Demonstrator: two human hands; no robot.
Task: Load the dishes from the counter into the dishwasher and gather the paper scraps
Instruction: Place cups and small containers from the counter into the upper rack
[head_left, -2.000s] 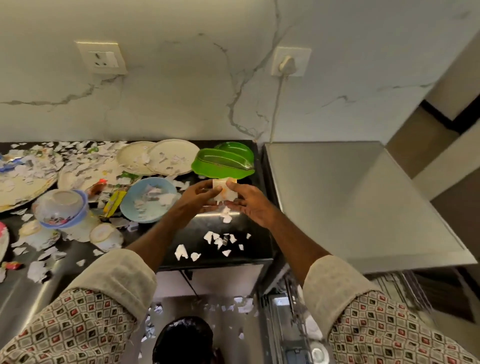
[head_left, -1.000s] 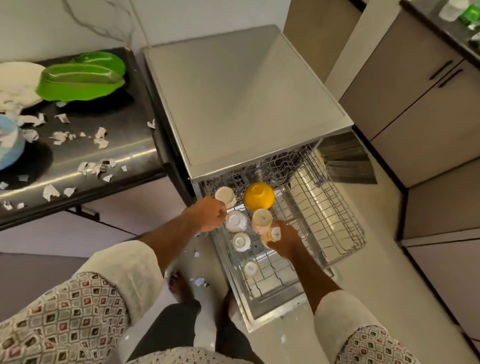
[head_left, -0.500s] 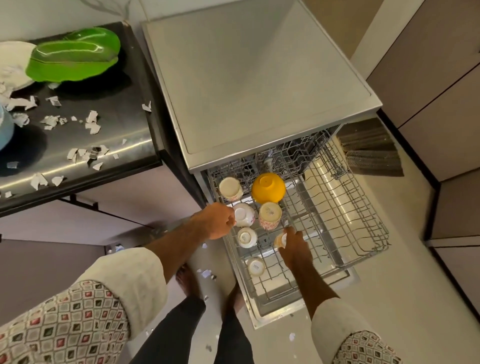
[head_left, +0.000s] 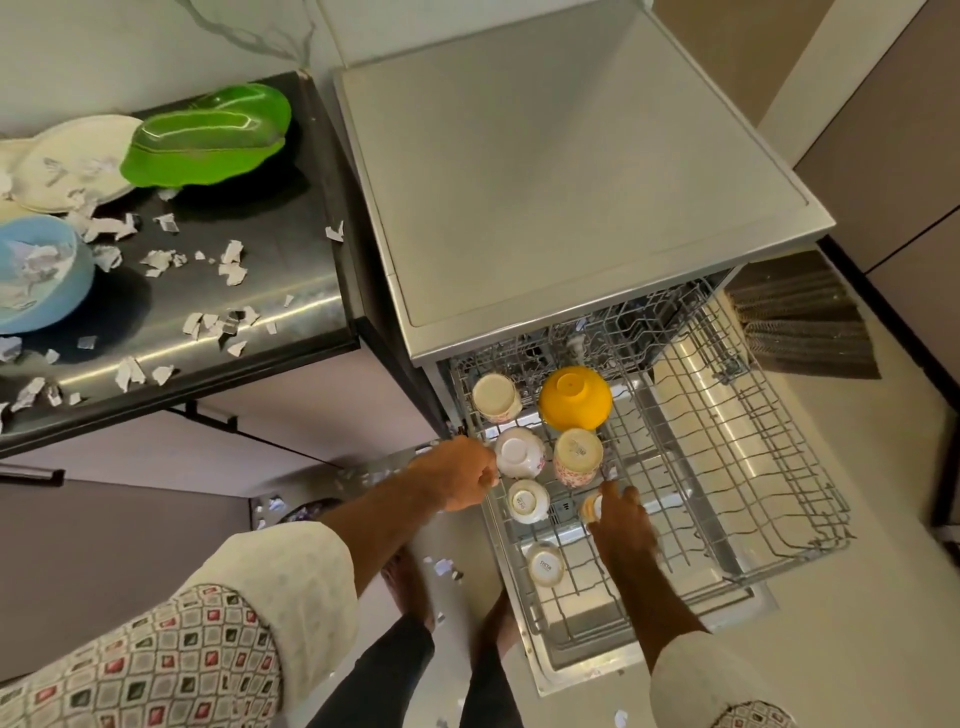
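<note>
The loading step is in hand: the right hand (head_left: 621, 522) grips a small cup (head_left: 591, 506), setting it in the dishwasher rack (head_left: 753, 467) among upturned cups (head_left: 577, 457). The left hand (head_left: 457, 480) is curled at the rack's edge; whether it grips anything cannot be told. The next move probably calls for letting go, then fetching plates (head_left: 67, 161) and paper scraps (head_left: 231, 270) from the bench (head_left: 291, 312).

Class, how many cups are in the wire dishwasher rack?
6: cream cup back left, white cup and floral cup next row, two small white cups nearer the front, sixth cup part hidden under the right hand.
</note>
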